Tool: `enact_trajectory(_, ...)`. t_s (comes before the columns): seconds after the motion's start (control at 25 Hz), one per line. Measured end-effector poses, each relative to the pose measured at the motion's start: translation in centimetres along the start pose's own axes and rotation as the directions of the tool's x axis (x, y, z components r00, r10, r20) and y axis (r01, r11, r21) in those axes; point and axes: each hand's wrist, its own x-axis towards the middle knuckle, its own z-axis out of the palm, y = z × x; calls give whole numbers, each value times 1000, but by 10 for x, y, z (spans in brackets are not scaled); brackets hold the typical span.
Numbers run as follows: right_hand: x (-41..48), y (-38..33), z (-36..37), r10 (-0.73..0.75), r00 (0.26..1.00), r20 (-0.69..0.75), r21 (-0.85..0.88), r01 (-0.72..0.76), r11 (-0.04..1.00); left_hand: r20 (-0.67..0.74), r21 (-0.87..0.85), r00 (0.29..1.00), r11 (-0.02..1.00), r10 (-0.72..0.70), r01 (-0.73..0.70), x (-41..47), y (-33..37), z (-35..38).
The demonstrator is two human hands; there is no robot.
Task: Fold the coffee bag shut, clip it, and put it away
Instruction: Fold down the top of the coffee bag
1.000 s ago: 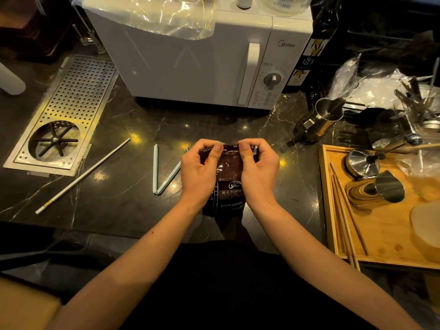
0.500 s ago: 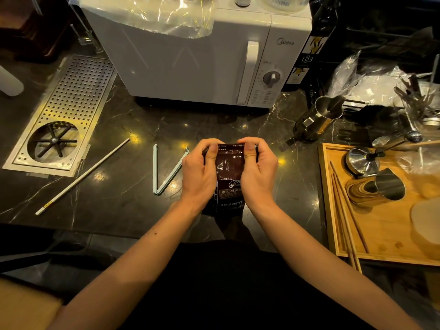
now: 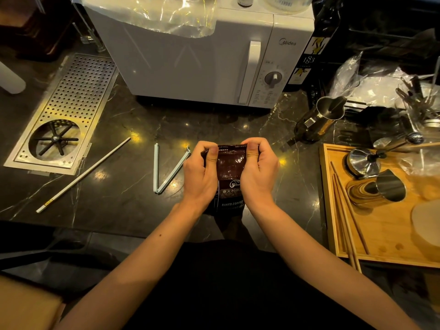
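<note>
Coffee bag (image 3: pixel 230 177): dark brown, upright on the dark marble counter (image 3: pixel 123 191), near the front edge, top turned down
Left hand (image 3: pixel 199 173): clasps the bag's left side, thumb pressed on the folded top
Right hand (image 3: pixel 259 171): clasps the bag's right side, thumb on the fold
Bag clip (image 3: pixel 166 170): pale blue, open in a V, flat on the counter just left of the left hand, unused
White stick (image 3: pixel 83 175): further left, lying diagonally
Microwave (image 3: pixel 202 55): white, behind the bag
Wooden tray (image 3: pixel 333 210): to the right, holding metal cups
</note>
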Motion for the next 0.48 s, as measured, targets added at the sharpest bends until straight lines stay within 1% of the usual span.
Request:
enact_trajectory(0.16, -1, 1, -1, 11, 1000, -3, 23, -11, 1000, 14, 4, 1000, 1000, 21, -21, 0, -2, -2)
enact_trajectory(0.32, -4, -1, -2, 0, 1000, 4, 40, 0, 999, -23, 65, 998, 996, 57, -55, 0, -4, 0)
enact_trajectory(0.48, -4, 2, -8, 6, 999, 53, 58, -9, 998, -10, 66, 999, 997, 51, -50, 1, -2, -1)
